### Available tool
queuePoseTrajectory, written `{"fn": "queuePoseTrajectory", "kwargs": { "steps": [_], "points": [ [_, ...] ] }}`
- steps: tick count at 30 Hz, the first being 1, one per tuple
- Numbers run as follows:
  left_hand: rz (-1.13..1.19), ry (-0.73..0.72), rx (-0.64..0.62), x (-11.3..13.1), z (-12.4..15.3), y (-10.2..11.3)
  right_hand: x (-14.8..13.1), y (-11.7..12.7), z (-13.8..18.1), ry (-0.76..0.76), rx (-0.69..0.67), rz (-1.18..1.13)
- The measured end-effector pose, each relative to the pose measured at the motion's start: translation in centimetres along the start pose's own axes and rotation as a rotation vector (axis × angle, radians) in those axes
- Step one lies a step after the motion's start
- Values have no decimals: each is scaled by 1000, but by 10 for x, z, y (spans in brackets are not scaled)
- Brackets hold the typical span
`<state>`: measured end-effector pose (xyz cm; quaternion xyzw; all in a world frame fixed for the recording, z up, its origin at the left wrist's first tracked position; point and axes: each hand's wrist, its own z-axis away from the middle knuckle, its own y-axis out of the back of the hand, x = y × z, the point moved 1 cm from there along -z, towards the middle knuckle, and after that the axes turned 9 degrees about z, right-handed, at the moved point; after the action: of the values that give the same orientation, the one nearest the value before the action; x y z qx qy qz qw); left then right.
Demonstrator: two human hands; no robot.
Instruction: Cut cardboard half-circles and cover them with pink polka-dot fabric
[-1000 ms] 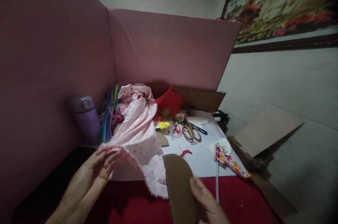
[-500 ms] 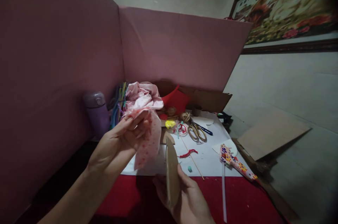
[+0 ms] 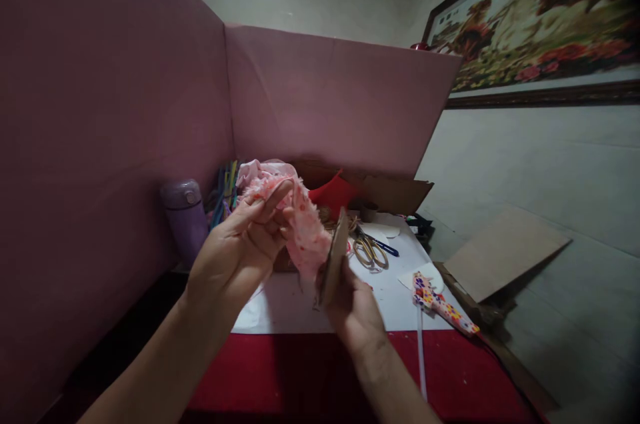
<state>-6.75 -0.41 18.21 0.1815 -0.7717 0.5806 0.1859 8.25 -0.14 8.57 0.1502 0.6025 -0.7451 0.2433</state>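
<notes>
My left hand (image 3: 245,244) pinches a piece of pink fabric (image 3: 307,234) with red dots and frayed edges. The fabric hangs down to the right of the fingers, close to the cardboard piece. My right hand (image 3: 355,307) grips that cardboard piece (image 3: 336,261), which stands nearly edge-on to me above the white sheet. Whether the fabric touches the cardboard I cannot tell. Behind my left hand lies a crumpled heap of pale pink cloth (image 3: 255,173), partly hidden.
Gold-handled scissors (image 3: 370,252) and a dark blue cutter (image 3: 386,248) lie on the white sheet (image 3: 300,314). At the right is a flower-patterned glue gun (image 3: 443,307) with a clear stick. A purple bottle (image 3: 186,221) stands left, beside pink panels (image 3: 330,97). The front tablecloth (image 3: 280,371) is red.
My right hand has lifted the cardboard piece up and away from me, bringing it beside the fabric. The fabric's hanging end has swung right. My left hand has moved slightly right.
</notes>
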Motion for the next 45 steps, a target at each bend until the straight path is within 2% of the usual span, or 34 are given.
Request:
{"fn": "queuePoseTrajectory", "kwargs": {
  "steps": [4,6,8,11,14,17,19,20,21,22,23,25,28,30,32,34,36,39,42,45],
  "points": [
    [-161,-300,-17,13,-17,9,-60,-14,-10,280,26,-15],
    [-230,-381,5,15,-24,11,-83,-20,-10,365,8,-9],
    [-289,-436,21,16,-27,11,-99,-25,-5,439,-31,43],
    [-347,-552,25,17,-28,9,-108,-30,10,508,-74,145],
    [-358,-656,12,19,-34,7,-101,-30,32,458,53,139],
    [-357,-757,-48,13,-52,-3,-81,-25,57,262,238,121],
    [-357,-787,-119,-3,-68,-16,-66,-21,73,121,236,83],
    [-347,-726,-178,-15,-76,-23,-59,-19,79,67,245,49],
    [-347,-589,-245,-30,-84,-29,-54,-16,84,36,252,3],
    [-388,-353,-302,-46,-91,-33,-51,-14,87,19,262,-52],
    [-451,-188,-339,-62,-95,-34,-49,-10,88,15,274,-107],
    [-527,13,-325,-89,-98,-24,-47,-1,85,31,300,-194],
    [-583,172,-132,-110,-85,18,-48,19,74,89,379,-203],
    [-583,234,62,-116,-65,52,-47,31,68,93,405,-168],
    [-561,372,211,-121,-39,79,-45,35,66,76,400,-150],
    [-496,561,303,-128,-13,92,-42,31,67,64,387,-160],
    [-386,718,323,-135,5,90,-36,23,70,28,391,-173],
    [-202,770,289,-139,12,72,-22,23,74,-106,398,-156],
    [-114,697,321,-130,6,61,-12,46,77,-256,268,-61],
    [-104,641,418,-112,6,64,-15,72,79,-251,199,-15]
  ]
}}
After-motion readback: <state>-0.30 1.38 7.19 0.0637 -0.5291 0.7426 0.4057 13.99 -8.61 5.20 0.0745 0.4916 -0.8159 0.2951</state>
